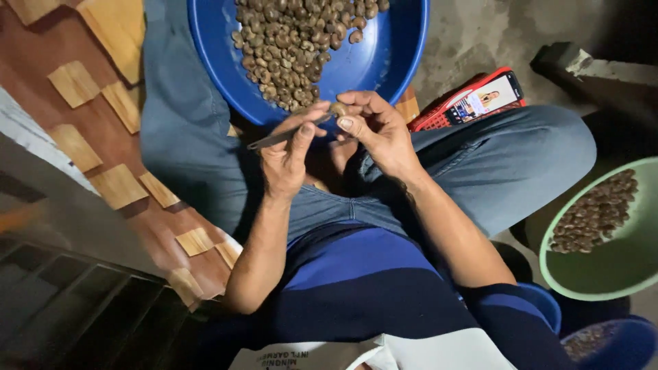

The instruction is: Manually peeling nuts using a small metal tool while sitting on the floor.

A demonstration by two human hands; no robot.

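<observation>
I sit with my blue shirt and denim legs nearest the camera, and just beyond my lap my left hand (284, 161) is closed around a thin, dull metal blade (284, 134), its tip meeting the small nut (338, 109) that my right hand (380, 133) pinches between thumb and fingertips. The nut sits right at the near rim of the blue basin (387, 62), which serves as my landmark. I judge the main risk to be a slip: the nut is small, rounded and hard, so a push at a bad angle could send the blade skidding into my right thumb, or flick the nut out of my grip. Inside the basin lies a heap of nuts (295, 44), brownish, curved and matte against the smooth, glossy plastic. Right of the basin a phone (483, 96) with a lit screen rests on a red grid-patterned case. Further right a pale green bowl (617, 274) holds darker pieces. Left of the basin lies a red mat with tan squares.
</observation>
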